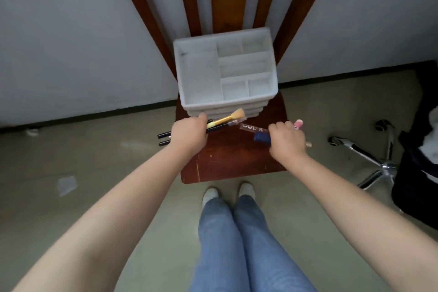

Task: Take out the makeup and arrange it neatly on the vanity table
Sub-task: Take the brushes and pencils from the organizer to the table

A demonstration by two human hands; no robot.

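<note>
Gripping a yellow-handled makeup brush (226, 120) and black pencils (164, 139), the left hand (189, 134) hovers before the white organizer (189, 102); the right hand (288, 141) clasps a blue-capped tube (260, 137) above the wooden table (227, 161).

Even, soft indoor light, moderately bright, no hard shadows. Slight glare on the chrome chair base (369, 161). Wide-angle distortion bends the wall line and stretches both forearms toward the bottom corners. Whole frame soft; items beyond the fingers of the right hand (288, 141) smeared, label text unreadable. White organizer (206, 102) slightly washed out.
</note>
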